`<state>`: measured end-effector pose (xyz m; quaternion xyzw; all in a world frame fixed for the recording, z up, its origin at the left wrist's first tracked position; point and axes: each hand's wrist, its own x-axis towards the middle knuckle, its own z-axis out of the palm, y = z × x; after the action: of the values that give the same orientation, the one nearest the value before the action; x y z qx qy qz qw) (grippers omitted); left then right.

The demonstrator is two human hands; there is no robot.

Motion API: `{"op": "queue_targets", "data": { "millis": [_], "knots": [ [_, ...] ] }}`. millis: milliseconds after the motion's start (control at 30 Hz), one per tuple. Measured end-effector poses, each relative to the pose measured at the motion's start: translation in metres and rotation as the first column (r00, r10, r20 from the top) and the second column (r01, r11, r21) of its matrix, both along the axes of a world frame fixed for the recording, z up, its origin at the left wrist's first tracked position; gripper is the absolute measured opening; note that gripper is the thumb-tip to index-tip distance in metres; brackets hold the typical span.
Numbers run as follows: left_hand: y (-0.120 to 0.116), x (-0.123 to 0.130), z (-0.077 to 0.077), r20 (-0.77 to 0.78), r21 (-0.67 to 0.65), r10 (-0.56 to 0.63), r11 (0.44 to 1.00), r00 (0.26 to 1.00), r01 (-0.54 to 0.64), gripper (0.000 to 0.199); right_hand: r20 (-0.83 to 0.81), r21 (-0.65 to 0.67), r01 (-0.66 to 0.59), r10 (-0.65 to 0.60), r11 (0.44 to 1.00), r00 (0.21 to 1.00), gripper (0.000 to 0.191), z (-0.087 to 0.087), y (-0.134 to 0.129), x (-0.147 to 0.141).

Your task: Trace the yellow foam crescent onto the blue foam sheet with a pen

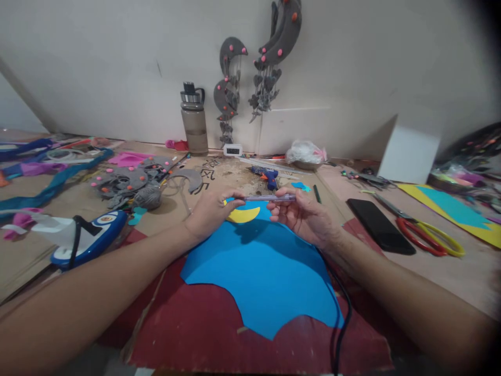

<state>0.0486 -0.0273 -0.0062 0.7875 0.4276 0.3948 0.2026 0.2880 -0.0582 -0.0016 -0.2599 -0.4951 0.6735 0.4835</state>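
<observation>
Both hands meet above the work area: my left hand (213, 209) is closed in a pinch, thumb against fingers, on the left end of a slim, translucent stick (260, 198); my right hand (305, 211) grips the opposite end between thumb and forefinger, remaining fingers loosely curled, palm partly turned up. Stick orientation: roughly level, spanning the two hands.

Beneath the hands lies a smooth, matte blue sheet (266, 266) with scalloped, pointed edges. A yellow crescent (245, 215), flat and smooth, shows near its far edge, beside my left fingers. The sheet rests on a worn dark-red board (188, 334); a black cable (346, 313) crosses the board at right.

Right side: a black phone (379, 225), then scissors (425, 230) with red and yellow handles. Left side: a ball of grey yarn (147, 197) beside grey soft crescents (129, 180) with pink and orange dots. Beyond the hands: a blue glue gun (266, 175) on stained brown cardboard (230, 175).

Containers: a translucent grey bottle (195, 130), upright against the wall, dark-capped, contents uncertain; a shallow dish (309, 165) bearing a crumpled clear plastic bag (306, 152).
</observation>
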Motion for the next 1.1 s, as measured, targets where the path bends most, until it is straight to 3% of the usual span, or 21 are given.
{"op": "queue_targets", "data": {
  "millis": [233, 567, 833, 1100],
  "knots": [
    [-0.0003, 0.0041, -0.0015, 0.028, 0.027, 0.025, 0.999, 0.999, -0.026, 0.010, -0.095, -0.012, 0.008, -0.009, 1.000, 0.995, 0.047, 0.0029, -0.0010, -0.0062],
    [-0.0029, -0.0004, -0.0013, -0.025, 0.221, 0.064, 0.974, 0.998, -0.057, 0.012, -0.086, -0.081, 0.027, -0.034, 0.996, 0.996, 0.037, 0.0066, -0.0004, -0.0001],
    [0.0023, -0.0019, -0.0064, -0.033, 0.344, 0.034, 0.939, 0.999, -0.021, 0.014, -0.137, -0.074, -0.041, 0.030, 0.996, 0.990, 0.031, 0.0035, 0.0015, 0.0029],
    [0.0007, -0.0016, -0.0056, -0.038, 0.340, 0.045, 0.940, 0.998, -0.030, 0.008, -0.122, -0.048, -0.045, 0.039, 0.998, 0.992, 0.033, 0.0030, 0.0008, 0.0018]
  ]
}}
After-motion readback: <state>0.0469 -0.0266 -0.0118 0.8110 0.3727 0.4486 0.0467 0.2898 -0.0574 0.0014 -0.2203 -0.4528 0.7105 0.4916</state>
